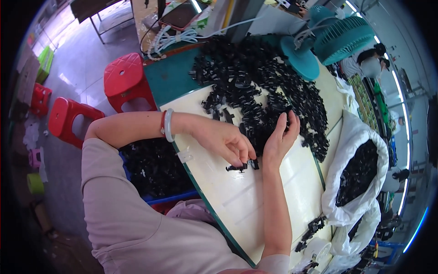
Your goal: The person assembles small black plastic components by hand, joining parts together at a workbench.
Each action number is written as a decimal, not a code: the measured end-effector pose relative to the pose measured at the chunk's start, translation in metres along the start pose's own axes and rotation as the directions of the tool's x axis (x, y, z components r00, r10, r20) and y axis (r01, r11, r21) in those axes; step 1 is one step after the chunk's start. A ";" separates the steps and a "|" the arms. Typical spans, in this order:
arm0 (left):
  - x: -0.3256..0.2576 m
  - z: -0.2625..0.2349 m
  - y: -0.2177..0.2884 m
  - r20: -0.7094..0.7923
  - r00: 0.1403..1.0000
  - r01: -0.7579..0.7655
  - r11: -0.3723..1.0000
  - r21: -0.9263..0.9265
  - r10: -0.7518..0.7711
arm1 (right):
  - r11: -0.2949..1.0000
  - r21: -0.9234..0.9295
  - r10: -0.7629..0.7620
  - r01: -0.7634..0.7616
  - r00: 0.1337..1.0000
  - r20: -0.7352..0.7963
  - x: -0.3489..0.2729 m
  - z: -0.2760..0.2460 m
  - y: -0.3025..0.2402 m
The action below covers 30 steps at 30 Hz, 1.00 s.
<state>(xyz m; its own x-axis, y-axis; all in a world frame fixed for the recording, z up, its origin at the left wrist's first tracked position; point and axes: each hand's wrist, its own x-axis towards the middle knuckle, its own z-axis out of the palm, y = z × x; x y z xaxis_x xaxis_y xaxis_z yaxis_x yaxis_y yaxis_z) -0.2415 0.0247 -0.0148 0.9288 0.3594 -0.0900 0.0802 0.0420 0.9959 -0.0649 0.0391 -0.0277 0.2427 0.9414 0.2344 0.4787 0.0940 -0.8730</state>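
Observation:
My left hand (223,139), with a pale bangle and a red band at its wrist, reaches in over the white tabletop. Its thumb and fingers are closed on a small black plastic part (237,168). Just right of those fingertips is another black part (254,163). My right hand (280,141) stands on edge against the near side of a large heap of similar black parts (246,86). Its fingers are curved but apart from the thumb, and I see nothing held between them.
At the right stands a white woven sack (335,201) of black parts. A teal fan (305,64) stands behind the heap. By my lap is a blue crate (171,196) with more parts. Red stools (123,73) stand left. White cable (175,39) lies at the back.

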 end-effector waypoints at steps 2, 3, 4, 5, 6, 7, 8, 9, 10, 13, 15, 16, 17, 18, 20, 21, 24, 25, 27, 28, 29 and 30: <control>-0.014 -0.015 0.000 -0.024 1.000 0.007 1.000 -0.007 -0.007 | 0.999 0.026 0.027 -0.027 1.000 0.005 -0.002 0.016 -0.011; -0.020 -0.023 -0.001 -0.052 0.999 0.013 1.000 -0.017 -0.014 | 0.999 0.000 0.034 -0.034 0.999 -0.027 -0.003 0.024 -0.015; -0.027 -0.030 -0.002 -0.079 0.997 0.018 0.999 -0.028 -0.020 | 0.999 -0.027 0.040 -0.042 0.997 -0.061 -0.004 0.032 -0.017; -0.031 -0.036 -0.002 -0.086 0.996 0.016 0.999 -0.040 -0.019 | 1.000 0.006 0.025 -0.025 0.997 -0.066 -0.002 0.039 -0.016; -0.036 -0.041 -0.001 -0.079 0.997 0.018 0.999 -0.037 -0.021 | 1.000 0.019 0.018 -0.016 0.996 -0.087 -0.003 0.045 -0.017; -0.040 -0.046 0.000 -0.091 0.994 0.059 0.995 -0.080 -0.066 | 0.999 0.033 0.028 -0.025 0.995 -0.099 -0.004 0.052 -0.018; -0.046 -0.051 0.000 -0.105 0.988 0.097 0.988 -0.124 -0.110 | 0.998 0.046 0.036 -0.031 0.994 -0.108 -0.006 0.059 -0.021; -0.051 -0.057 -0.003 -0.127 0.986 0.087 0.983 -0.163 -0.108 | 0.998 0.046 0.036 -0.031 0.993 -0.116 -0.009 0.062 -0.023; -0.051 -0.060 -0.005 -0.119 0.987 0.086 0.984 -0.158 -0.105 | 0.998 0.055 0.038 -0.032 0.993 -0.112 -0.011 0.064 -0.025; -0.054 -0.061 -0.009 -0.104 0.995 -0.003 0.992 -0.128 -0.011 | 0.998 0.040 0.043 -0.040 0.997 -0.066 -0.015 0.058 -0.028; -0.052 -0.057 -0.004 -0.127 0.991 0.024 0.997 -0.073 -0.033 | 0.999 0.012 0.047 -0.046 0.998 -0.040 -0.023 0.043 -0.030; -0.051 -0.054 -0.003 -0.122 0.992 0.022 0.997 -0.070 -0.030 | 0.996 -0.064 -0.052 0.057 0.996 0.078 -0.031 0.032 -0.032; -0.050 -0.052 -0.003 -0.153 0.988 -0.015 0.999 -0.034 0.009 | 0.978 -0.130 -0.138 0.166 0.970 0.198 -0.037 0.022 -0.030; -0.049 -0.051 -0.002 -0.180 0.982 -0.053 0.999 0.004 0.052 | 0.940 -0.201 -0.201 0.277 0.922 0.330 -0.043 0.013 -0.022; -0.047 -0.053 0.001 -0.152 0.987 -0.034 0.995 0.091 0.048 | 0.876 -0.255 -0.275 0.409 0.859 0.431 -0.048 0.004 -0.016; -0.045 -0.053 0.000 -0.178 0.984 -0.010 0.998 0.068 0.022 | 0.839 -0.334 -0.256 0.429 0.853 0.454 -0.047 0.004 -0.017; -0.036 -0.055 0.000 -0.218 0.976 0.003 0.997 0.075 0.013 | 0.801 -0.413 -0.257 0.434 0.872 0.417 -0.029 0.010 -0.011; -0.034 -0.055 0.002 -0.235 0.972 -0.007 0.995 0.096 0.030 | 0.806 -0.402 -0.281 0.434 0.879 0.385 -0.023 0.016 -0.008; -0.027 -0.053 0.007 -0.265 0.963 -0.027 0.994 0.104 0.054 | 0.773 -0.403 -0.354 0.489 0.861 0.365 -0.009 0.022 -0.005; -0.024 -0.052 0.010 -0.305 0.949 -0.048 0.993 0.108 0.079 | 0.746 -0.402 -0.398 0.530 0.840 0.368 -0.003 0.024 -0.002; -0.021 -0.053 0.005 -0.323 0.942 -0.072 0.994 0.085 0.096 | 0.740 -0.414 -0.411 0.530 0.844 0.345 0.001 0.025 0.000; -0.019 -0.052 0.004 -0.316 0.944 -0.070 0.994 0.090 0.095 | 0.743 -0.416 -0.410 0.525 0.847 0.337 0.002 0.024 0.000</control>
<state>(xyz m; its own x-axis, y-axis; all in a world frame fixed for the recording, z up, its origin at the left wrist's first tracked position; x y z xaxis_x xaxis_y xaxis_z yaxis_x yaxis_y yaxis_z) -0.2778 0.0668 -0.0100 0.7701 0.6379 0.0064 0.0474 -0.0672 0.9966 -0.0847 0.0492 -0.0375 -0.2752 0.8683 0.4128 0.8337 0.4293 -0.3472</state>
